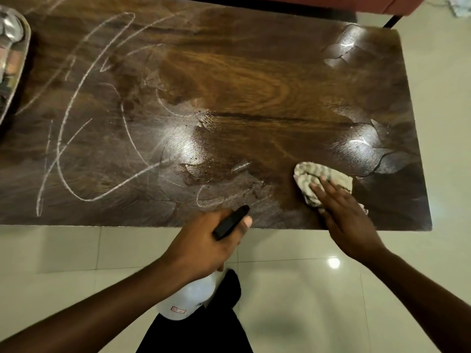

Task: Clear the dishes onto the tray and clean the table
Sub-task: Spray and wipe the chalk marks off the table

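A dark wooden table [229, 85] fills the upper view, marked with pale streaks and wet patches. My right hand [349, 220] presses flat on a crumpled grey-white cloth [316, 177] near the table's front right. My left hand [204, 245] grips a white spray bottle [188, 296] with a black nozzle [230, 221], held at the front edge with the nozzle pointing over the table. A metal tray [15, 59] holding dishes sits at the far left, cut off by the frame.
Pale glossy floor tiles [305, 276] lie in front of and right of the table. A reddish seat [369, 3] stands behind the far edge. My dark trouser leg [204, 332] shows below the bottle.
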Motion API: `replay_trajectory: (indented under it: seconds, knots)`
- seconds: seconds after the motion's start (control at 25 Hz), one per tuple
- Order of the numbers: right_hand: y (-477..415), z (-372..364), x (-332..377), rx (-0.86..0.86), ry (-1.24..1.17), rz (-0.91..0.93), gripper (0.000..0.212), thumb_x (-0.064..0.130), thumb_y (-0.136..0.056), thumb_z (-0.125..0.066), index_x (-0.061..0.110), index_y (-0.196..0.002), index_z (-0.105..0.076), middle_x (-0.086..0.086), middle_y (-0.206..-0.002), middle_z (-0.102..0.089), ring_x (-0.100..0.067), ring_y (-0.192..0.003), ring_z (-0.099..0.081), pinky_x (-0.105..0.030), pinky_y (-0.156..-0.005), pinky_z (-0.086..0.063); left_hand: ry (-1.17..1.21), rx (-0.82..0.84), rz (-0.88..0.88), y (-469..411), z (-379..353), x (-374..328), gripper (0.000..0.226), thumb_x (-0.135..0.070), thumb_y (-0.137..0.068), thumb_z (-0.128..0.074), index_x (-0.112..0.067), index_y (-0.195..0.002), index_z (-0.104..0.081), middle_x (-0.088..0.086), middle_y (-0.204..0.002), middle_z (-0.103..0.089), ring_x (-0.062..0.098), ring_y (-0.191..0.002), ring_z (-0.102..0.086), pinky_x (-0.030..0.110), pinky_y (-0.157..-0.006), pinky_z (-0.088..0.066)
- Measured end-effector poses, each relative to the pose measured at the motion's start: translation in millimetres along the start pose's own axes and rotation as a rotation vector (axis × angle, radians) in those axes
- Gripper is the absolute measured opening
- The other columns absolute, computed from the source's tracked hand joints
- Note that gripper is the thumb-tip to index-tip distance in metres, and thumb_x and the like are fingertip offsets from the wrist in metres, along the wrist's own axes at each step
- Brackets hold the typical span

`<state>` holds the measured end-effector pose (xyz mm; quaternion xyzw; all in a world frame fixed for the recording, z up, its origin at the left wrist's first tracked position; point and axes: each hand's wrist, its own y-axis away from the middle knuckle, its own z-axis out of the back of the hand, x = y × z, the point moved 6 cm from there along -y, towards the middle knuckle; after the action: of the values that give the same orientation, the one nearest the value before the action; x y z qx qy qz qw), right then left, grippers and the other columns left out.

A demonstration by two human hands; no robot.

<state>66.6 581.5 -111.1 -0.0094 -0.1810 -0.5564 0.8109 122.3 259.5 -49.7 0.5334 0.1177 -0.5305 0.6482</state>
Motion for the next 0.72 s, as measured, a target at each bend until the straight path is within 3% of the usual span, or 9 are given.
replay_trajectory:
  seconds: [0.08,0.16,0.24,0.28,0.36,0.44,0.56,0.64,0.72]
  knots:
    - [7,6,-31,-0.049,0.018,-0.116,0.058,0.043,-0.109,-0.038,0.03,-0.165,-0.038,0.0,-0.174,-0.033,-0.022,-0.161,-0.03,-0.045,-0.131,-0.026,-0.071,0.046,-0.01,3,-1,4,0.051,-0.063,-0.103,-0.053,-0.018,-0.083,-0.066,0.004,-0.055,-0.068,0.018,-0.043,-0.07,0.046,-0.059,-0.061]
    - [10,6,-53,-0.225,-0.102,-0.507,0.061,0.043,-0.105,-0.038,0.026,-0.165,-0.039,-0.008,-0.171,-0.039,-0.031,-0.158,-0.035,-0.055,-0.126,-0.033,-0.115,0.052,-0.015,5,2,10,0.054,-0.064,-0.103,-0.051,-0.018,-0.078,-0.061,0.012,-0.061,-0.07,0.02,-0.044,-0.071,0.042,-0.055,-0.058]
    - [7,-5,-30,-0.39,-0.211,-0.77,0.066,0.035,-0.1,-0.038,0.017,-0.163,-0.041,-0.018,-0.167,-0.042,-0.038,-0.155,-0.037,-0.056,-0.126,-0.031,-0.136,0.036,-0.021,6,6,15,0.054,-0.062,-0.104,-0.052,-0.02,-0.07,-0.052,0.012,-0.055,-0.064,0.021,-0.043,-0.071,0.038,-0.052,-0.053]
    - [3,-16,1,-0.424,-0.222,-0.765,0.066,0.032,-0.099,-0.039,0.013,-0.163,-0.042,-0.021,-0.166,-0.044,-0.04,-0.154,-0.039,-0.056,-0.127,-0.03,-0.122,0.03,-0.013,6,9,18,0.054,-0.061,-0.104,-0.053,-0.021,-0.068,-0.051,0.014,-0.054,-0.061,0.021,-0.041,-0.071,0.04,-0.051,-0.054]
    - [-6,-39,83,-0.381,-0.206,-0.549,0.062,0.025,-0.101,-0.041,0.013,-0.163,-0.042,-0.017,-0.167,-0.043,-0.037,-0.155,-0.038,-0.052,-0.128,-0.028,-0.026,0.004,0.014,5,16,22,0.051,-0.06,-0.103,-0.056,-0.023,-0.069,-0.056,0.017,-0.058,-0.065,0.022,-0.041,-0.07,0.048,-0.052,-0.06]
    - [-8,-63,156,-0.185,-0.152,-0.221,0.061,0.021,-0.104,-0.046,0.021,-0.164,-0.039,-0.008,-0.172,-0.037,-0.028,-0.16,-0.031,-0.047,-0.13,-0.026,0.036,-0.06,0.031,6,27,24,0.045,-0.061,-0.102,-0.058,-0.024,-0.077,-0.066,0.006,-0.059,-0.071,0.016,-0.042,-0.068,0.051,-0.058,-0.063]
    - [-15,-66,178,0.062,0.032,0.379,0.061,0.025,-0.109,-0.051,0.035,-0.166,-0.033,0.006,-0.176,-0.027,-0.017,-0.164,-0.022,-0.04,-0.132,-0.022,0.074,-0.133,0.055,8,49,33,0.048,-0.068,-0.098,-0.057,-0.023,-0.093,-0.072,0.004,-0.077,-0.081,0.02,-0.043,-0.07,0.049,-0.059,-0.064]
    - [-29,-51,132,0.136,0.112,0.445,0.056,0.033,-0.111,-0.041,0.038,-0.167,-0.031,0.008,-0.177,-0.024,-0.016,-0.164,-0.022,-0.038,-0.132,-0.021,0.122,-0.164,0.064,11,62,43,0.05,-0.071,-0.097,-0.056,-0.024,-0.096,-0.072,0.009,-0.082,-0.081,0.023,-0.043,-0.07,0.049,-0.056,-0.064]
    - [-51,-26,74,0.043,0.051,0.156,0.059,0.036,-0.107,-0.037,0.035,-0.166,-0.033,0.001,-0.176,-0.029,-0.024,-0.163,-0.027,-0.045,-0.132,-0.023,0.16,-0.213,0.086,15,75,50,0.047,-0.066,-0.098,-0.057,-0.022,-0.09,-0.072,0.01,-0.078,-0.079,0.025,-0.043,-0.07,0.048,-0.056,-0.064]
